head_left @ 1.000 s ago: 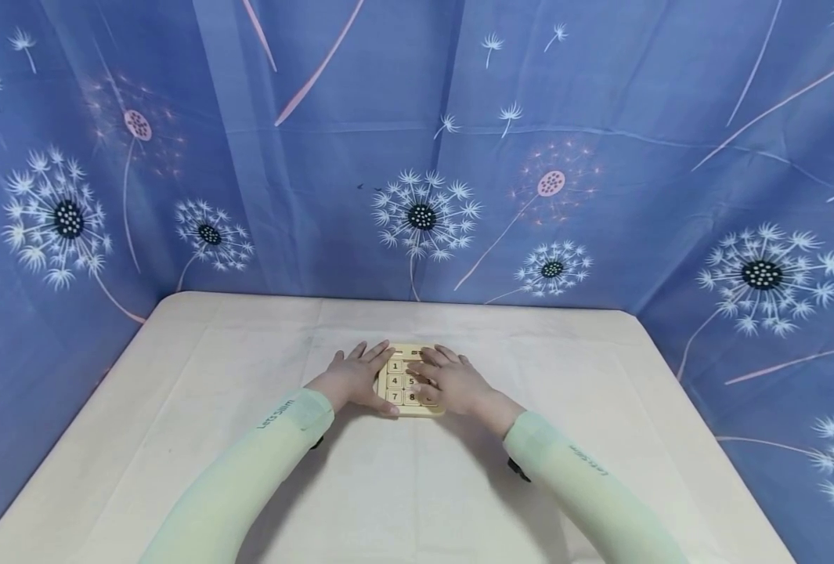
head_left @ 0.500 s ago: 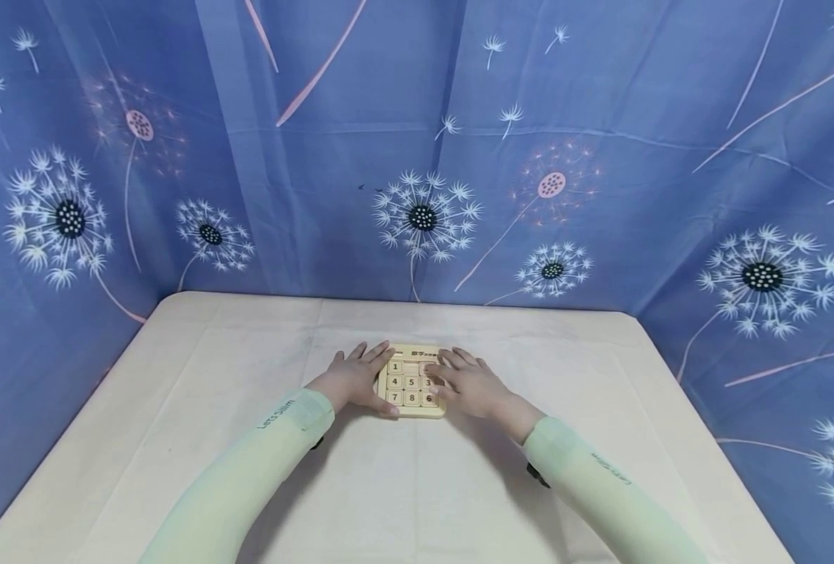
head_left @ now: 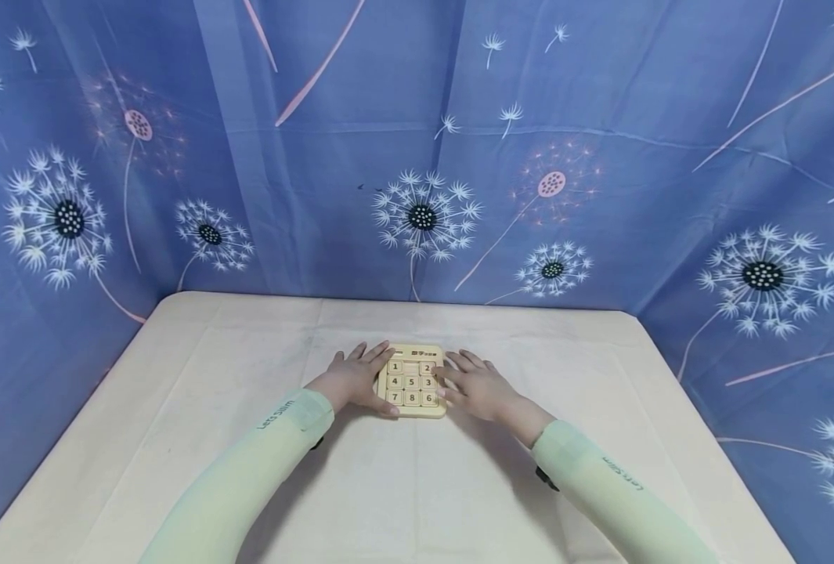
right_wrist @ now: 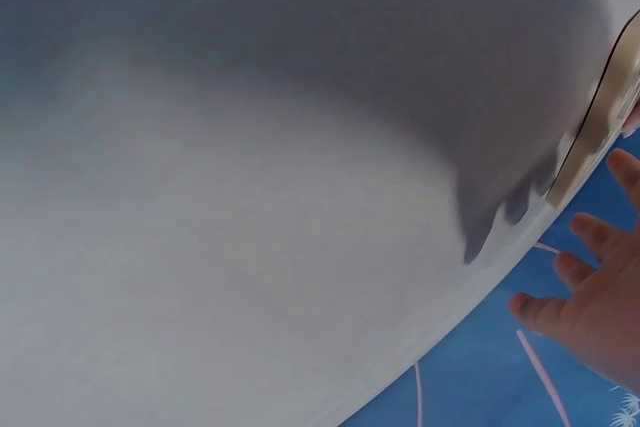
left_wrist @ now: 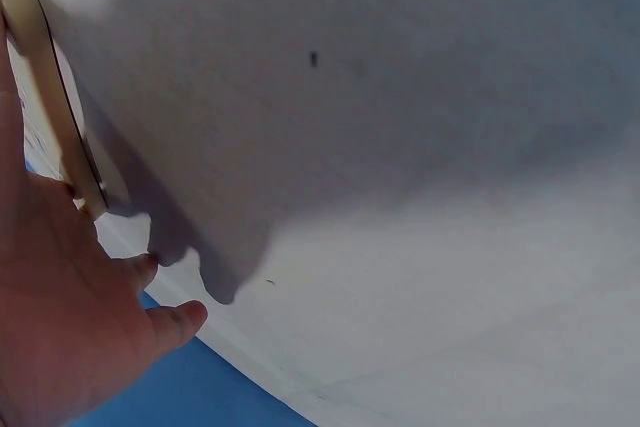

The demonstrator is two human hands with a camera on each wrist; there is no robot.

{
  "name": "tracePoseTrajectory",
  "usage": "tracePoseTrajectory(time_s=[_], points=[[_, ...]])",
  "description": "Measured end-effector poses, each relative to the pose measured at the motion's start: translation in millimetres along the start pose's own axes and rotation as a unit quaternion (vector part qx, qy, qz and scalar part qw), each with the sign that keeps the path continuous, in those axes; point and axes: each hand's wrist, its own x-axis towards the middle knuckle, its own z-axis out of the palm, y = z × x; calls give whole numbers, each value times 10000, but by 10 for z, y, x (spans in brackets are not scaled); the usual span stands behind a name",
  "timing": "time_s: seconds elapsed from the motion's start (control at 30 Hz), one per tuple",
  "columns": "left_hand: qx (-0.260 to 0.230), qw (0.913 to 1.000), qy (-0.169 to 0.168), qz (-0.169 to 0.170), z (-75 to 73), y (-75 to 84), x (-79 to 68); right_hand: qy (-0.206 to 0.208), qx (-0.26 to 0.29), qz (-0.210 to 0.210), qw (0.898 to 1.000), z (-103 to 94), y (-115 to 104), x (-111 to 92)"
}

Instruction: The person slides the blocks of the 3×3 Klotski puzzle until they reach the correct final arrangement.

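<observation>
A pale yellow number sliding puzzle lies flat on the table. Its rows read 1, gap, 2; 4, 5, 3; 7, 8, 6. My left hand holds the board's left side, thumb at the near left corner and forefinger by the far left one. In the left wrist view, that hand's other fingers spread away from the board. At the right side, my right hand has its fingers extended, tips at the right edge beside tiles 2 and 3. Whether those tips touch the board, I cannot tell.
The table has a pale cover. A blue curtain with dandelion prints hangs behind it and along both sides. Light green sleeves cover both forearms.
My right hand has drawn back rightward from over the tiles to the board's right edge, uncovering tiles 2, 3 and 6 and the top-middle gap. The left hand and board have stayed put.
</observation>
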Motion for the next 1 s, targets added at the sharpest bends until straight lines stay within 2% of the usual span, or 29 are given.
tracePoseTrajectory(time_s=[0.37, 1.0], points=[[35, 10000, -21, 13, 8, 2, 2, -52, -20, -13, 10000, 15, 2, -19], [41, 10000, -50, -41, -6, -2, 13, -48, 43, -7, 10000, 80, -29, 64]])
